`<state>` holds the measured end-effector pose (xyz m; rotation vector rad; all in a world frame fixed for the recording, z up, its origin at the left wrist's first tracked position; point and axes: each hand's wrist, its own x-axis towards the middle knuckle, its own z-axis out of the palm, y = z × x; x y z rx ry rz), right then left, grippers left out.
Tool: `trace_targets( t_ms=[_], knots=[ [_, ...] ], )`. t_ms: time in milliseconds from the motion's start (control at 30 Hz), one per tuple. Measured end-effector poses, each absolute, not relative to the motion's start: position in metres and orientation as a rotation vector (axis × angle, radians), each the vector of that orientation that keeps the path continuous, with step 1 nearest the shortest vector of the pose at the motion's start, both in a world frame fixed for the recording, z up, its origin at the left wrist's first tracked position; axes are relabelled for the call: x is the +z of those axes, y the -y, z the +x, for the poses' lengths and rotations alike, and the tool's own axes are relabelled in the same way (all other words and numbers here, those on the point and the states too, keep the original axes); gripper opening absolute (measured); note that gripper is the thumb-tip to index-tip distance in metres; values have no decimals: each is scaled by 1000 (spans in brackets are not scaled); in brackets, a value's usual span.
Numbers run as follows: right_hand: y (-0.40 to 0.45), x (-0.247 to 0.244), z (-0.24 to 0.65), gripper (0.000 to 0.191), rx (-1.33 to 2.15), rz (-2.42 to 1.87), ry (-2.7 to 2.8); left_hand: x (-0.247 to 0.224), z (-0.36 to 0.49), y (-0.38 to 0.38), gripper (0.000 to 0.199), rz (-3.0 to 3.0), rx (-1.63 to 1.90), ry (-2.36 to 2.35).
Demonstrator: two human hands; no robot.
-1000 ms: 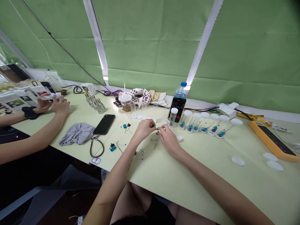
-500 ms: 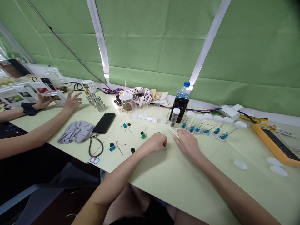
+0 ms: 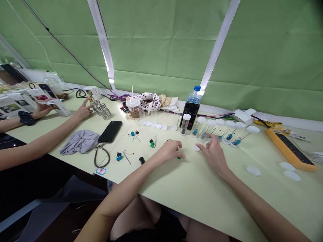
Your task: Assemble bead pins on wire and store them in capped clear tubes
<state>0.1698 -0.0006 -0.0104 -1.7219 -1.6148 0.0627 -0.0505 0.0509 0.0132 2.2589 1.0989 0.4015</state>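
Observation:
My left hand [image 3: 172,151] hovers low over the table with its fingers apart, beside a small green part [image 3: 179,157]. To its right, my right hand [image 3: 214,153] has thumb and fingers around a clear tube, whose white end [image 3: 196,147] shows by the thumb; the rest is hard to make out. Behind that hand stands a row of white-capped tubes with blue parts inside, such as this tube [image 3: 194,127]. A capped tube with a dark part [image 3: 185,125] stands before the phone. Green and black pieces [image 3: 152,143] lie left of my left hand.
A phone timer [image 3: 190,112] leans on a bottle [image 3: 194,95]. Leftward are blue-black parts [image 3: 119,156], a dark phone [image 3: 110,131], grey cloth [image 3: 80,142] and another person's hands [image 3: 82,111]. An orange power strip [image 3: 290,149] and loose white lids [image 3: 253,171] lie right.
My right hand has moved right and raised the clear tube from its low slant. The fingers of my left hand have spread from a curl. The other person's hand shifted toward the glass bottles.

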Motion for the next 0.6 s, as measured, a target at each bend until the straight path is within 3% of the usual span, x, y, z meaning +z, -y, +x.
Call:
trace_targets(
  t_ms=[67,167,267,400,500,600],
  knots=[
    [12,-7,164,48,-164,-1594,1552,28,-63,-58,27,2140,616,-1183],
    [26,0,146,25,-265,-1315,1815,46,-85,-70,20,2065,992,-1357],
    [19,7,118,21,36,-1247,2220,53,-100,-77,16,2024,1215,-1477],
    [-22,5,80,25,416,-1352,2205,48,-102,-82,15,1990,1350,-1425],
    [-50,-6,61,29,512,-1389,2213,41,-97,-85,15,1916,1300,-1360],
    [-59,-17,54,21,549,-1353,2256,35,-91,-85,15,1937,1249,-1374]
  ],
)
